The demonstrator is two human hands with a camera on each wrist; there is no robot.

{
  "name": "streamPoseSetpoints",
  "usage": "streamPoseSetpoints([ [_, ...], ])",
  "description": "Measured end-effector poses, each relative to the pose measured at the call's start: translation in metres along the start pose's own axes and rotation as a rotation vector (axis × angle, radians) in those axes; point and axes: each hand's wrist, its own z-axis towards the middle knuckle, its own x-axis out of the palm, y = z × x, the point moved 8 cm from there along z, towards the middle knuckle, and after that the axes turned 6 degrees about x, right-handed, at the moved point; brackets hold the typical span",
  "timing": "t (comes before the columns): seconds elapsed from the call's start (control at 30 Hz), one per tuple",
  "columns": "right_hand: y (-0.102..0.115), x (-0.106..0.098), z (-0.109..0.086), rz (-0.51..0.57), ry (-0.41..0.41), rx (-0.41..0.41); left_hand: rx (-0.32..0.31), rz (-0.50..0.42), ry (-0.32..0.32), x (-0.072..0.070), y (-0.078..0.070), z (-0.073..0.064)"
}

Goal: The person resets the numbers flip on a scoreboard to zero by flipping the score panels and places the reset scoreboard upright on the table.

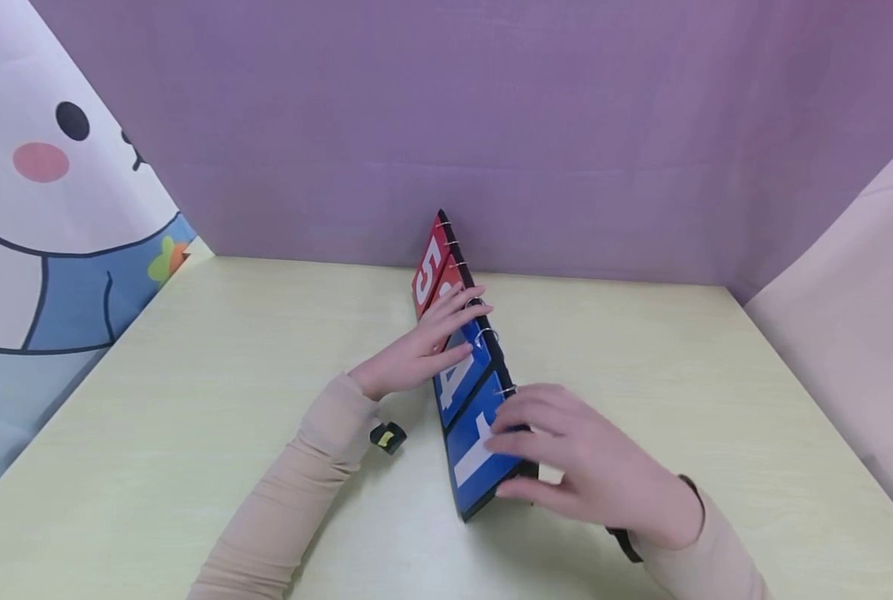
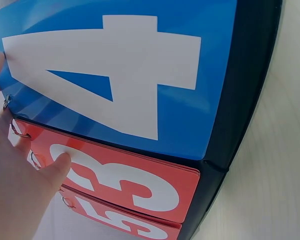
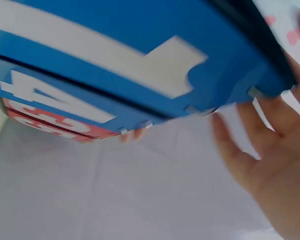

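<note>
A tabletop flip scoreboard [image 1: 484,379] stands tented on the table, its ringed top edge running away from me. Nearest me is a blue card with a white 1 [image 1: 471,454], followed by a blue 4 [image 2: 177,55] and a red 3 [image 2: 160,195]. A red 5 [image 1: 427,271] is at the far end. My left hand [image 1: 424,346] rests across the middle of the scoreboard, fingers extended over the top edge and thumb on the cards. Beside the near end, my right hand [image 1: 581,458] has its fingers spread and loosely bent at the blue 1 card's ringed edge.
The pale wooden table [image 1: 214,375] lies under the scoreboard. A purple cloth [image 1: 491,133] hangs along the back edge, and a cartoon-printed cloth [image 1: 64,208] is at the left. A small black piece with a yellow mark [image 1: 388,437] shows by the left wrist.
</note>
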Motion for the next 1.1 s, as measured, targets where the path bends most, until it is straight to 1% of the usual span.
streamPoseSetpoints([
  [0.07,-0.011,-0.008,-0.002,0.091,-0.056,0.031,0.000,0.001,-0.001,0.000,0.000,-0.001],
  [0.1,-0.017,-0.012,-0.002,0.117,-0.085,0.050,0.000,0.002,-0.002,0.000,0.001,-0.001],
  [0.17,-0.031,-0.018,-0.004,0.140,-0.134,0.101,-0.006,0.001,-0.002,0.000,0.001,-0.001],
  [0.23,-0.047,-0.017,-0.006,0.149,-0.136,0.167,-0.012,-0.001,-0.004,-0.001,0.002,-0.001],
  [0.27,-0.054,-0.015,-0.007,0.156,-0.121,0.198,-0.015,-0.001,-0.005,-0.001,0.002,-0.001],
  [0.33,-0.068,-0.006,-0.009,0.189,-0.062,0.275,-0.021,-0.002,-0.006,-0.001,0.003,-0.002],
  [0.5,-0.098,0.026,-0.017,0.346,0.164,0.491,-0.029,-0.007,-0.008,-0.001,0.002,-0.002],
  [0.6,-0.107,0.040,-0.022,0.407,0.260,0.572,-0.028,-0.010,-0.010,-0.001,0.001,-0.001],
  [0.67,-0.110,0.045,-0.024,0.425,0.290,0.596,-0.029,-0.010,-0.009,-0.001,0.000,-0.001],
  [0.77,-0.111,0.048,-0.026,0.436,0.303,0.604,-0.031,-0.012,-0.007,0.000,-0.001,0.000],
  [0.93,-0.110,0.049,-0.025,0.443,0.312,0.586,-0.037,-0.016,-0.007,-0.001,0.000,0.000],
  [1.1,-0.112,0.047,-0.027,0.442,0.343,0.567,-0.039,-0.013,-0.007,0.000,0.002,0.000],
])
